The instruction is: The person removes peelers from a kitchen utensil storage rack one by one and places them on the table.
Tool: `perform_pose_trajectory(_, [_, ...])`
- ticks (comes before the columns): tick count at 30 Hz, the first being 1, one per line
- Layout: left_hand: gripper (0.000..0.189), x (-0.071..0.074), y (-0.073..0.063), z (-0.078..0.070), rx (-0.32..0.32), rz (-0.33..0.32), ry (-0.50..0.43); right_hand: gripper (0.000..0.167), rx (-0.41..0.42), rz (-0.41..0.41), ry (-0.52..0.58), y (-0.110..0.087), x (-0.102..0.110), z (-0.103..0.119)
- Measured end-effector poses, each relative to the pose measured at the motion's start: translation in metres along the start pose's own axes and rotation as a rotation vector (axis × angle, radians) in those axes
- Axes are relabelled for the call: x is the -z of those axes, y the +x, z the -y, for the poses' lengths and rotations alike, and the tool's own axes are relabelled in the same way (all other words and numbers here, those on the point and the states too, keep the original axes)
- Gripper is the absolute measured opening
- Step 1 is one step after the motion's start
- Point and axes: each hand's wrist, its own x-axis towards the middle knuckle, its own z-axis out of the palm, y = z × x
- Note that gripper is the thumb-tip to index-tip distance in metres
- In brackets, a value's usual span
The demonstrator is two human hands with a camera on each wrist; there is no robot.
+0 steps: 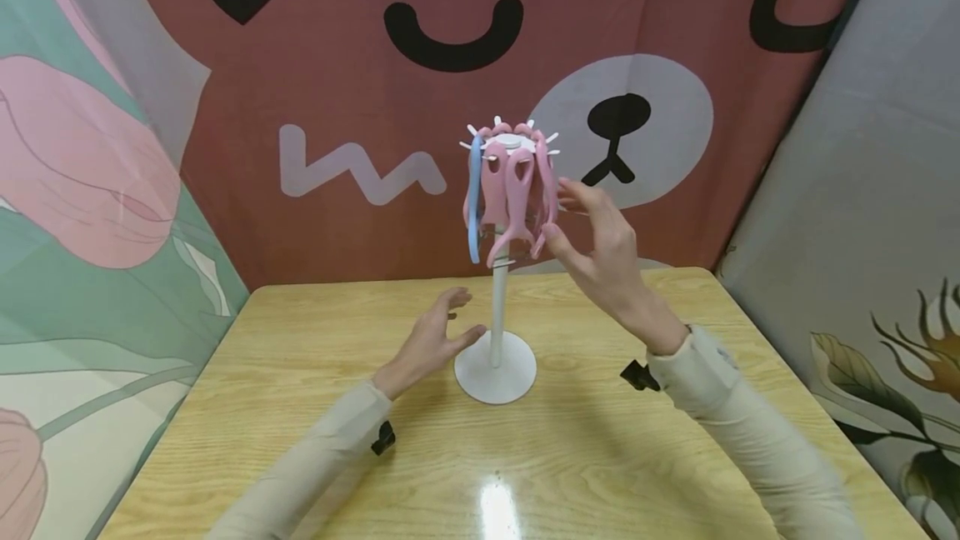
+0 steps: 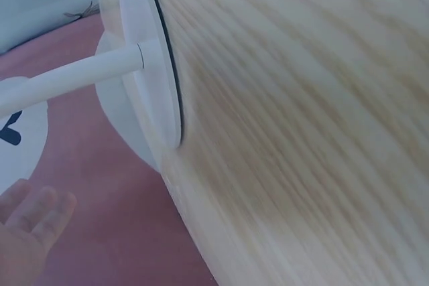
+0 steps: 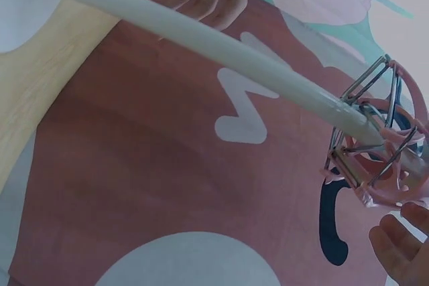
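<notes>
A white stand [image 1: 497,307] rises from a round base [image 1: 495,390], and a ring of short white hooks crowns it. Several pink Y-shaped peelers [image 1: 517,190] hang round the ring, along with a blue one [image 1: 474,198] at the left. Their metal parts show at the lower ends in the right wrist view. My right hand [image 1: 603,261] is at the right side of the hanging peelers, fingers and thumb spread with nothing gripped; whether the fingertips touch a peeler cannot be told. Low beside the pole, my left hand [image 1: 427,340] holds nothing, its fingers loosely extended.
The stand is on a light wooden table [image 1: 337,473], towards its back edge. Behind hangs a reddish-brown cloth [image 1: 360,232] with a cartoon face. Patterned cloths flank both sides, and a small black device [image 1: 639,375] sits at the right cuff.
</notes>
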Motion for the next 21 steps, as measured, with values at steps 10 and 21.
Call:
perform_pose_trajectory(10, [0.067,-0.013,0.009,-0.010,-0.033,0.035,-0.064,0.054,-0.030,-0.029,0.020,0.003,-0.004,0.006])
perform_pose_trajectory(21, [0.068,-0.019,0.017,-0.021,-0.061,0.032,-0.130,0.055,-0.056,-0.029,0.006,0.004,-0.003,0.005])
